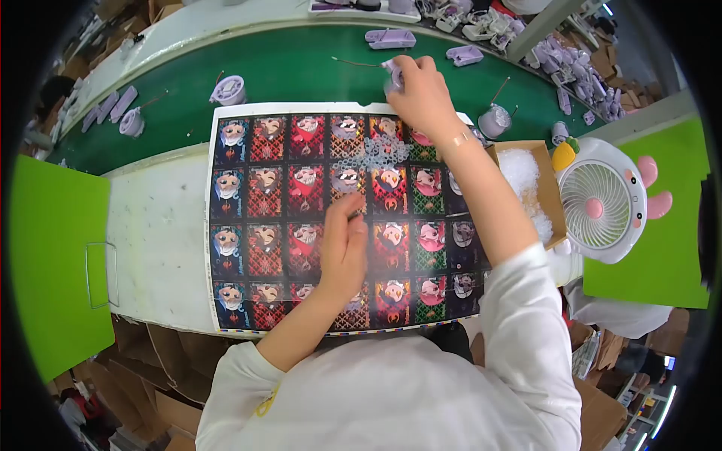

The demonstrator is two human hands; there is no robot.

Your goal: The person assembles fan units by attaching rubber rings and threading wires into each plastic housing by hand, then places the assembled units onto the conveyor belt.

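My right hand is over the green belt, its fingers closed round a small lilac part from which a thin wire runs left. My left hand is above the printed sheet, thumb and index finger pinched together on something small and dark that I cannot make out. Between the two hands, a loose pile of small clear rings lies on the sheet's upper part. The sheet shows rows of cartoon pictures on a dark ground.
The green belt carries lilac housings and a wired part near my right forearm. At the right are a cardboard box of clear pieces and a white fan. Lilac parts are heaped behind.
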